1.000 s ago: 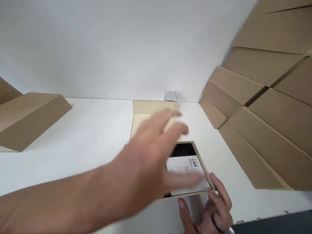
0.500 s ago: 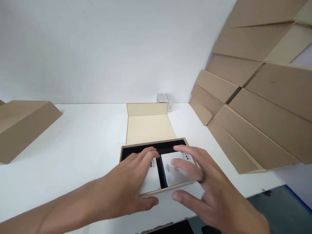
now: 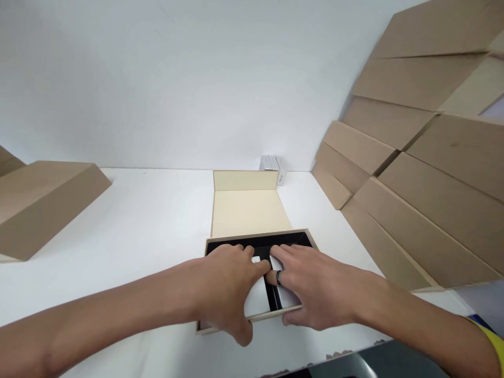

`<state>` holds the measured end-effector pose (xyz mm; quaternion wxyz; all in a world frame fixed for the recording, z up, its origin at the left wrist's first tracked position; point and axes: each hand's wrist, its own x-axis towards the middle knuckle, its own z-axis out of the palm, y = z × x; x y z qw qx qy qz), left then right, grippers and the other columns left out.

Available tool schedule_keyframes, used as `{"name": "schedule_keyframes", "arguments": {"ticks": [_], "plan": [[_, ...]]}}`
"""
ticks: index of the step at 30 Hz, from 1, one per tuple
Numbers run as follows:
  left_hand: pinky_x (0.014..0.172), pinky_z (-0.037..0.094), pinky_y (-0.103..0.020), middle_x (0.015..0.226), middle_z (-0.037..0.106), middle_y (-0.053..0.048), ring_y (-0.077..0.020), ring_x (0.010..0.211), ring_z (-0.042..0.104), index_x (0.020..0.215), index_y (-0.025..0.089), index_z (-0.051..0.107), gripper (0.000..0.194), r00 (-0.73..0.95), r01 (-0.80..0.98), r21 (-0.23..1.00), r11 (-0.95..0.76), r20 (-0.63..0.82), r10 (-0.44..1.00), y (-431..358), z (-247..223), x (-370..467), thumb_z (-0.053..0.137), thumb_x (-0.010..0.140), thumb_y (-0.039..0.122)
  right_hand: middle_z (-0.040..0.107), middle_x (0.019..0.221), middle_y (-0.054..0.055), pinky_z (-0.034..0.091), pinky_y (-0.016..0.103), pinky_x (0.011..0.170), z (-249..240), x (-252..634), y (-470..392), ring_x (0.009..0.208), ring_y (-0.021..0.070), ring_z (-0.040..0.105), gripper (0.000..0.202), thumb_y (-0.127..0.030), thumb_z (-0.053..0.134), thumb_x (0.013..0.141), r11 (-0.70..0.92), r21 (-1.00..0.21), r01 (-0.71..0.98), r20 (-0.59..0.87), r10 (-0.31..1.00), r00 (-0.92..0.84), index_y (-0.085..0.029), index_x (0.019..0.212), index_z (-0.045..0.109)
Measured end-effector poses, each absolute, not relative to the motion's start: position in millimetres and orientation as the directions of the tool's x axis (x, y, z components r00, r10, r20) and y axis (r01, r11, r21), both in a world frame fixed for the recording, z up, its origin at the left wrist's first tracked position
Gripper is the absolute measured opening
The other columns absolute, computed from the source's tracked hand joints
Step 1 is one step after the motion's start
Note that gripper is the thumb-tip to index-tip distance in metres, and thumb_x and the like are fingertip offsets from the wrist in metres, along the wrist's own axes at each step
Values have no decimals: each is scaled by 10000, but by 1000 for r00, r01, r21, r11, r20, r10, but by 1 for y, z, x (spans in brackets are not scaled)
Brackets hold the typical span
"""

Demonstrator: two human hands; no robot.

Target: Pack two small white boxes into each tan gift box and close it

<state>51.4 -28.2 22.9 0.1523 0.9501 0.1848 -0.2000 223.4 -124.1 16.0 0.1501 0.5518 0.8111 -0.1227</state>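
Observation:
An open cream gift box with a black insert lies on the white table, its lid folded back towards the wall. Inside sit two white cartons side by side: the left carton and the right carton. Over the left one rests my left hand, fingers spread across its top and thumb stretched past the front rim. My right hand, with a dark ring, lies over the right carton, its fingers apart and bent down onto it, thumb by the front rim. Both hands hide much of the cartons.
Small white boxes stand by the wall behind the lid. Brown boxes are stacked high on the right. Another brown box lies on the left. The table's chipped front edge shows at the bottom right.
My right hand has come down from above the right carton onto it. The left hand has shifted slightly and still covers the left carton. The whole view has moved a little.

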Motion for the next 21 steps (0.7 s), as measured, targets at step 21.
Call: {"name": "schedule_keyframes", "arguments": {"ticks": [21], "plan": [[887, 510, -434, 1336, 633, -193, -369, 1167, 642, 1201, 193, 491, 566, 375, 719, 606, -340, 74, 924, 125, -25, 42, 658, 821, 578, 309, 1636, 33, 501, 444, 1119, -7, 270, -172, 1480, 268, 390, 843, -629, 790, 801, 78, -550, 832, 80, 996, -40, -424, 1486, 342]]}}
